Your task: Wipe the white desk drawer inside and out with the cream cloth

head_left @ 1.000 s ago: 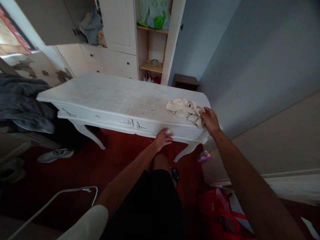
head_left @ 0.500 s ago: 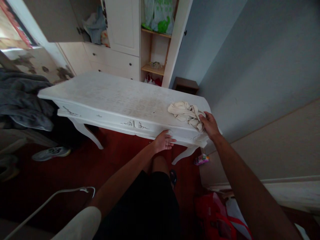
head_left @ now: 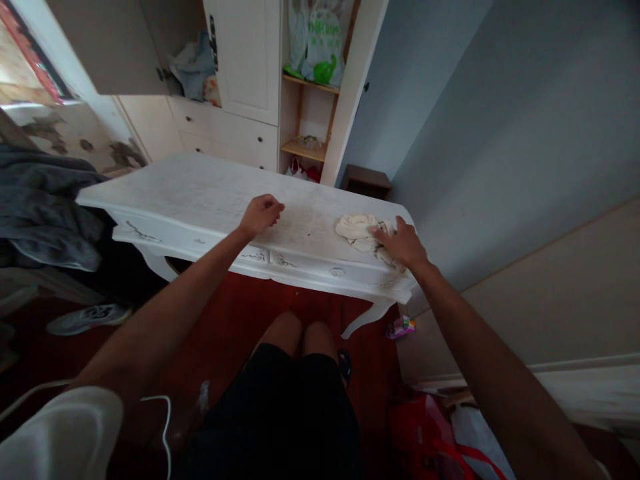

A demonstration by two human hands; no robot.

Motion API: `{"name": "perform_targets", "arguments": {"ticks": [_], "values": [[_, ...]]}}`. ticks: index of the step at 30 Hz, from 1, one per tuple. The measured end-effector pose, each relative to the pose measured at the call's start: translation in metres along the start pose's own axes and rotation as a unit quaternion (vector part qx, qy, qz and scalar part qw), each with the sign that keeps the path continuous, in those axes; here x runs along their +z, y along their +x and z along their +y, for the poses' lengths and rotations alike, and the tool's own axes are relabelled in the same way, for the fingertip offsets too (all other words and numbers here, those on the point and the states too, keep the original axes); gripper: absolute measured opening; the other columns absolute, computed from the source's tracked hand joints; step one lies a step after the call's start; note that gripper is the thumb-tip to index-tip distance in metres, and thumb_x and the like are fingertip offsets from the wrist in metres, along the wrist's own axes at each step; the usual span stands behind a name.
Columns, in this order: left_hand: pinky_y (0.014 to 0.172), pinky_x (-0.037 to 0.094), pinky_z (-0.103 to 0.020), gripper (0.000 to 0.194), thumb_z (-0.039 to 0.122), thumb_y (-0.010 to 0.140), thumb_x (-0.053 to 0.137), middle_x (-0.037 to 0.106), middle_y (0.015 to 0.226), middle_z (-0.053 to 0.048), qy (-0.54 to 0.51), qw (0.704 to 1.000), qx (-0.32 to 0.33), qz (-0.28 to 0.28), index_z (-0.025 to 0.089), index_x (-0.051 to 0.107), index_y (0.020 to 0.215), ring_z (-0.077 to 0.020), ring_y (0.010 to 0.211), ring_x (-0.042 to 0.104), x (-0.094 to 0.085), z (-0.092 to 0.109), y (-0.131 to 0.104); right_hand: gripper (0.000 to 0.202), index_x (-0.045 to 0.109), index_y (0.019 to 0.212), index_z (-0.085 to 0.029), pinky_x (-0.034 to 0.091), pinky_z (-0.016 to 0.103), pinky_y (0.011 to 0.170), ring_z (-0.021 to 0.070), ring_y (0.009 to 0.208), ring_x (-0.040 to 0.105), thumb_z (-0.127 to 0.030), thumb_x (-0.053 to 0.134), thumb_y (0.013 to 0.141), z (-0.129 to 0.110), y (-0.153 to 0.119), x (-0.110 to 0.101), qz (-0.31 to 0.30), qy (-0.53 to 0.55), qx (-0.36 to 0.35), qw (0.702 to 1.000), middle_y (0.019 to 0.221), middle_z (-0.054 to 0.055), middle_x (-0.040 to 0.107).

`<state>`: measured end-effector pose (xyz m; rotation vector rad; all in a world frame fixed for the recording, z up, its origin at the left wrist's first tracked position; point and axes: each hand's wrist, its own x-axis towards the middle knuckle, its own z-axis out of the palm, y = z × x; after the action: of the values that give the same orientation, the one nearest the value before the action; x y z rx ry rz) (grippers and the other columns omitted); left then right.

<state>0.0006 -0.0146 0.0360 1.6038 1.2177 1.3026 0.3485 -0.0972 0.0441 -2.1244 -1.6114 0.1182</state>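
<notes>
Right hand (head_left: 404, 245) is laid on the cloth (head_left: 356, 230), fingers spread; whether cloth is gripped can't be told. Left hand (head_left: 262, 215) is held half-curled over the bench (head_left: 175, 187), contents hidden. Cloth is bunched on the bench's right end, well apart from left hand. White cabinet (head_left: 250, 70) is seen behind.

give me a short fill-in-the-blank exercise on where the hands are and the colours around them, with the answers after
1. The right hand touches the crumpled cloth, while the ____, fingers curled, is over the middle of the table.
2. The table under the cloth is painted ____.
3. The plastic bag on the cabinet shelf has ____ printing.
4. The large bag at the lower right of the picture is mostly ____.

Missing words: left hand; white; green; red.
</notes>
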Motion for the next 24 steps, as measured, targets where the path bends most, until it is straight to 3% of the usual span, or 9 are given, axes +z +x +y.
{"name": "perform_targets", "arguments": {"ticks": [3,6,9,14,19,24], "values": [[0.046,0.036,-0.020,0.016,0.022,0.069,0.062,0.055,0.048,0.003,0.075,0.997,-0.007,0.026,0.017,0.054,0.056,-0.0090,0.045,0.048,0.002,-0.023,0.019,0.102,0.028,0.151,-0.020,0.034,0.055,0.104,0.0387,0.137,0.033,-0.078,0.054,0.072,-0.025,-0.001,0.004,-0.025,-0.084,-0.061,0.994,0.154,0.020,0.030],[0.044,0.036,-0.020,0.016,0.023,0.070,0.060,0.055,0.050,0.002,0.037,0.997,-0.038,0.060,0.018,0.053,0.057,-0.0092,0.043,0.048,0.003,-0.033,0.025,0.085,0.038,0.145,-0.024,0.042,0.052,0.096,0.0370,0.125,0.046,-0.069,0.058,0.075,-0.036,0.000,0.017,-0.049,-0.131,-0.081,0.987,0.146,0.017,0.043],[0.040,0.034,-0.020,0.015,0.025,0.069,0.060,0.055,0.051,0.003,-0.033,0.993,-0.070,0.085,0.018,0.052,0.059,-0.0092,0.041,0.047,0.000,-0.035,0.026,0.056,0.055,0.129,-0.022,0.047,0.045,0.087,0.0331,0.108,0.057,-0.050,0.059,0.080,-0.038,0.000,0.028,0.005,-0.158,-0.077,0.984,0.121,0.014,0.062],[0.039,0.035,-0.019,0.016,0.026,0.068,0.062,0.056,0.053,0.002,-0.103,0.991,-0.046,0.070,0.018,0.051,0.060,-0.0088,0.042,0.049,-0.006,-0.039,0.026,0.041,0.062,0.115,-0.020,0.048,0.037,0.081,0.0281,0.096,0.060,-0.038,0.060,0.079,-0.032,-0.029,0.028,0.085,-0.116,-0.118,0.983,0.105,0.011,0.065],[0.038,0.035,-0.019,0.017,0.027,0.068,0.062,0.056,0.053,0.002,-0.112,0.990,-0.036,0.075,0.018,0.052,0.060,-0.0088,0.043,0.049,-0.005,-0.041,0.026,0.049,0.058,0.126,-0.019,0.050,0.039,0.086,0.0282,0.100,0.062,-0.038,0.060,0.080,0.002,-0.106,0.029,0.100,-0.020,-0.153,0.983,0.109,0.012,0.065],[0.039,0.035,-0.018,0.016,0.026,0.070,0.061,0.055,0.053,0.002,-0.084,0.992,-0.047,0.078,0.018,0.051,0.060,-0.0081,0.043,0.047,-0.003,-0.037,0.026,0.050,0.060,0.124,-0.017,0.050,0.046,0.090,0.0297,0.103,0.064,-0.041,0.056,0.081,0.061,-0.163,0.044,0.095,0.091,0.015,0.991,0.115,0.015,0.068]]}}
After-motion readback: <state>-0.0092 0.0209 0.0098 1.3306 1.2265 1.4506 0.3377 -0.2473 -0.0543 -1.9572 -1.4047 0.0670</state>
